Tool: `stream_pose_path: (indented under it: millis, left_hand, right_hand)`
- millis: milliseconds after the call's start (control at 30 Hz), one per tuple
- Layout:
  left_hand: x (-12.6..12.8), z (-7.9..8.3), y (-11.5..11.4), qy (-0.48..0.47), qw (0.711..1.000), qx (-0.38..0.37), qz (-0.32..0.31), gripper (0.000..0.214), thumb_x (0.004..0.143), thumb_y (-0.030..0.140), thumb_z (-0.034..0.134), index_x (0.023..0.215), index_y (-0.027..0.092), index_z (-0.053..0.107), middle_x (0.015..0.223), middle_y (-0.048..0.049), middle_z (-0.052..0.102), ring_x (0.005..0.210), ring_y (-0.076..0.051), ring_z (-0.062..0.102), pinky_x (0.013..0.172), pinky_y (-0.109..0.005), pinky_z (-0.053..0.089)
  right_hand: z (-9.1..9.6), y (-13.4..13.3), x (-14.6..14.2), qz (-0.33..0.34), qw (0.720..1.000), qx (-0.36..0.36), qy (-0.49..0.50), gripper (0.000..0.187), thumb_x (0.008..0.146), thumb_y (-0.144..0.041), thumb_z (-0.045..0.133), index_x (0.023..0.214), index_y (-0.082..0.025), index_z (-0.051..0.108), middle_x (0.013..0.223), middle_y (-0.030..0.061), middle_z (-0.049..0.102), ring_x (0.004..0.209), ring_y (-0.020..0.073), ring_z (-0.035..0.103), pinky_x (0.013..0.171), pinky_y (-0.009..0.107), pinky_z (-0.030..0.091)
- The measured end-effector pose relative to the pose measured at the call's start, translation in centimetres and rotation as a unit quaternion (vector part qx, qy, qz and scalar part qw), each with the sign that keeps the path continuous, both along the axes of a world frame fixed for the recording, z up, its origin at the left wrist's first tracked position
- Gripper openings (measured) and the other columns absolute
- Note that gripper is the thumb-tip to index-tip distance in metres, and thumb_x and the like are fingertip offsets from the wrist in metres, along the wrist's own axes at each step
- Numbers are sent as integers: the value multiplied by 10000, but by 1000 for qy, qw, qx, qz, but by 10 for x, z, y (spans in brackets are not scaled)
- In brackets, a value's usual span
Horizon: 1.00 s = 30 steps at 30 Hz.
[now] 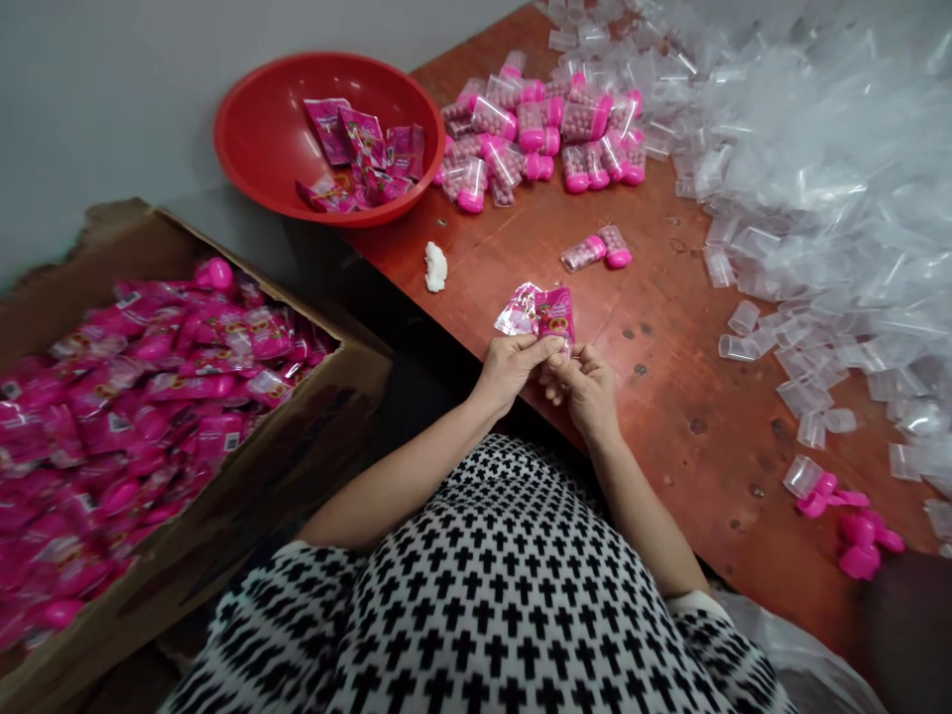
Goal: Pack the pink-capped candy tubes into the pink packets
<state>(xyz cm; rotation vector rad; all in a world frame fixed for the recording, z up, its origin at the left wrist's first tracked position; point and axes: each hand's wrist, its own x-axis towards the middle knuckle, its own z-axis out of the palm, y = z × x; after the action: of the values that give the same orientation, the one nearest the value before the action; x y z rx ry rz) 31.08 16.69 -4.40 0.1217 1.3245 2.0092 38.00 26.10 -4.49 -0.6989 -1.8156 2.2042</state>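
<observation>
Over the near edge of the reddish table point(654, 476), both hands meet at a pink printed foil packet point(556, 313) with a silver inner side showing at its left. My left hand point(513, 365) pinches the packet between thumb and fingers. My right hand point(584, 382) is closed at its lower right corner, thumb against the curled fingers. Whether anything sits inside the packet is hidden. Just beyond lie two small clear tubes of pink beads point(585, 254) with bright pink caps. A crumpled white scrap point(435, 268) rests to the left.
A red bowl point(253, 129) holds several pink packets. Filled tubes point(495, 119) cluster behind. Clear empty tubes point(833, 198) heap along the right, with pink plastic pieces point(863, 545) near the front. At left, a cardboard box point(312, 416) is full of pink packets point(149, 397).
</observation>
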Motion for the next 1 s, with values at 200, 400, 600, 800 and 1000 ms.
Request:
stream_pose_path:
  millis: [200, 400, 600, 800, 1000]
  left_hand:
    - [-3, 10, -10, -72, 996, 54, 19, 309, 612, 370, 804, 674, 96, 676, 634, -40, 649, 519, -104, 587, 518, -240, 486]
    - [6, 9, -8, -79, 994, 73, 23, 285, 614, 336, 811, 669, 81, 695, 602, -24, 631, 537, -82, 572, 568, -231, 502]
    - [3, 23, -40, -38, 988, 60, 140, 321, 612, 413, 804, 674, 125, 678, 747, -70, 715, 714, -172, 682, 722, -312, 557]
    - [-33, 34, -106, 96, 903, -15, 419, 437, 772, 622, 572, 996, 264, 683, 987, -17, 733, 998, -159, 664, 891, -270, 514]
    - [-51, -12, -46, 359, 903, -183, 150, 334, 730, 354, 728, 1046, 252, 701, 1254, -65, 635, 1265, -244, 503, 1105, -430, 324]
  right_hand:
    - [4, 1, 5, 10, 997, -66, 39, 381, 700, -381, 749, 917, -235, 472, 690, -44, 696, 534, 117, 648, 490, 223, 537]
    - [9, 4, 3, 0, 998, -39, 40, 337, 704, -407, 748, 835, -226, 496, 637, -42, 672, 565, 135, 671, 578, 275, 582]
    - [12, -6, -6, 34, 997, -45, 46, 322, 726, -411, 731, 828, -217, 495, 693, -20, 700, 552, 122, 660, 540, 248, 559]
    - [15, 8, -7, 32, 999, 11, 18, 303, 782, -464, 662, 822, -214, 496, 692, -11, 705, 529, 104, 643, 450, 184, 485]
    - [13, 19, -9, 35, 998, 53, -12, 328, 782, -501, 648, 811, -207, 505, 679, -7, 701, 504, 95, 626, 412, 162, 431]
